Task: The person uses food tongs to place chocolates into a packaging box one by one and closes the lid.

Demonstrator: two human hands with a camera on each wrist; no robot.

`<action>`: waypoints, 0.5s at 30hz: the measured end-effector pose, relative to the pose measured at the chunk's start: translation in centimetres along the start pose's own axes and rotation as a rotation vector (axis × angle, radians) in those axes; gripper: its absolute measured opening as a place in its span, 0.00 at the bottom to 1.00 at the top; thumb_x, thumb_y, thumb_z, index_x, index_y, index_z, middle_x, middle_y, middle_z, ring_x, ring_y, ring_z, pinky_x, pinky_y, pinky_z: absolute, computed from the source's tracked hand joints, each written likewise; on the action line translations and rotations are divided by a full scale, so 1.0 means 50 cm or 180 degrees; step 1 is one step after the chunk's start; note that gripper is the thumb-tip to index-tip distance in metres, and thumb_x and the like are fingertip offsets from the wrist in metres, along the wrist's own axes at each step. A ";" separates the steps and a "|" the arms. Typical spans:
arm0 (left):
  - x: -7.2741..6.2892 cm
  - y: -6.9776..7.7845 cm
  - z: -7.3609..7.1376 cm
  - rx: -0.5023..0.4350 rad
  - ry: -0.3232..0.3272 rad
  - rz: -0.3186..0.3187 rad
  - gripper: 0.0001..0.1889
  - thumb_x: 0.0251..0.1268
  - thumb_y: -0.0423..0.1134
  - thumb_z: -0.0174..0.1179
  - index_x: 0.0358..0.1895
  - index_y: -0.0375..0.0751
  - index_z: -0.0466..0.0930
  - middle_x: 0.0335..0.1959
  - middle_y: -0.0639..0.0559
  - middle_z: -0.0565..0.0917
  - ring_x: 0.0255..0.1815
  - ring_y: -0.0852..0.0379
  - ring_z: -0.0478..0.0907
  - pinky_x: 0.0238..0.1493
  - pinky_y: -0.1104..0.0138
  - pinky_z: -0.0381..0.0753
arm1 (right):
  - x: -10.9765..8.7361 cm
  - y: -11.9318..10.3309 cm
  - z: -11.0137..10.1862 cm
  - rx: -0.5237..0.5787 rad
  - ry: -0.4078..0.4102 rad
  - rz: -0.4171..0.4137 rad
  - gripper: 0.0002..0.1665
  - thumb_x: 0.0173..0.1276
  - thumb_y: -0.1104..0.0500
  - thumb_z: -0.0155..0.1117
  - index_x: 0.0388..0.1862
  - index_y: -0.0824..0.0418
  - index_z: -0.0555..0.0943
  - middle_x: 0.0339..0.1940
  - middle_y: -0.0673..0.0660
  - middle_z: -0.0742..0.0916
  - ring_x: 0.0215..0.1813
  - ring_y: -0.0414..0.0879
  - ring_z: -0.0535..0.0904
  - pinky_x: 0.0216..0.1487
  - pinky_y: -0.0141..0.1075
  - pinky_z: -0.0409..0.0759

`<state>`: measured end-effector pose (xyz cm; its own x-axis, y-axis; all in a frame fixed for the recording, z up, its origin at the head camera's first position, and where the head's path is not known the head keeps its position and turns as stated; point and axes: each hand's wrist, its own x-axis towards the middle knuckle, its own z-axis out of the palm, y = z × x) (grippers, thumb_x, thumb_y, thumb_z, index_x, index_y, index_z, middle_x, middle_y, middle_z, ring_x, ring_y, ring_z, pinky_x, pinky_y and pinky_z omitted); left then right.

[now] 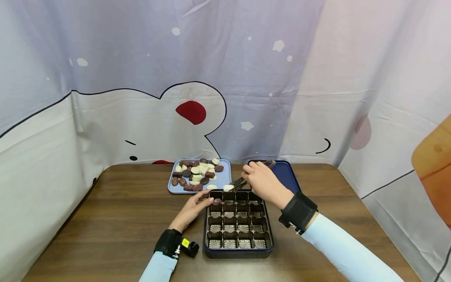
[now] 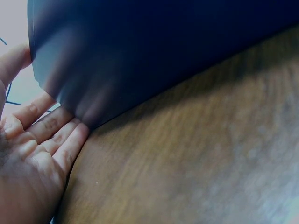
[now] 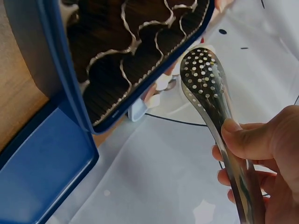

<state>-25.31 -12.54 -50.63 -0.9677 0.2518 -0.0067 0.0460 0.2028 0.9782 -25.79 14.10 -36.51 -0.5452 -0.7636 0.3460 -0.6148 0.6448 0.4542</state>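
A dark blue box with a brown divided insert stands on the table. My left hand rests at its far left corner, thumb over the rim; in the left wrist view the fingers lie nearly straight against the side wall. One brown chocolate sits in the far left compartment. My right hand grips metal tongs with perforated heads, angled down to the left over the box's far edge. At their tips is a white chocolate.
Behind the box to the left, a light blue tray bears several dark, brown and white chocolates. A dark blue lid lies behind the box to the right, partly hidden by my right hand. A printed curtain hangs behind the wooden table.
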 end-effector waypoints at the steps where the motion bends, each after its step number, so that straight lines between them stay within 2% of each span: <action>1: 0.000 0.000 0.000 -0.0011 -0.0006 -0.0002 0.30 0.66 0.50 0.58 0.69 0.47 0.65 0.70 0.43 0.66 0.69 0.42 0.64 0.68 0.46 0.61 | -0.003 -0.002 0.000 -0.0011 -0.0018 -0.0023 0.16 0.51 0.67 0.69 0.40 0.54 0.85 0.34 0.51 0.76 0.34 0.46 0.62 0.37 0.35 0.60; 5: 0.001 0.000 0.000 -0.0011 -0.0017 0.0001 0.30 0.66 0.50 0.58 0.69 0.46 0.65 0.70 0.42 0.65 0.69 0.41 0.63 0.68 0.46 0.61 | -0.013 -0.008 0.005 -0.0016 -0.0059 -0.0080 0.17 0.48 0.64 0.72 0.39 0.53 0.85 0.33 0.50 0.76 0.34 0.45 0.61 0.37 0.35 0.60; 15: 0.002 0.001 0.003 -0.0053 -0.0031 -0.0021 0.29 0.66 0.49 0.58 0.69 0.47 0.65 0.71 0.43 0.64 0.69 0.42 0.63 0.68 0.46 0.62 | -0.029 -0.013 0.015 0.0158 -0.0088 -0.0002 0.20 0.45 0.67 0.73 0.40 0.55 0.85 0.33 0.51 0.75 0.34 0.46 0.61 0.37 0.36 0.61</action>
<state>-25.37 -12.36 -50.64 -0.9655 0.2599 -0.0151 0.0355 0.1887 0.9814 -25.03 14.82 -37.92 -0.5599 -0.7632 0.3225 -0.6422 0.6457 0.4130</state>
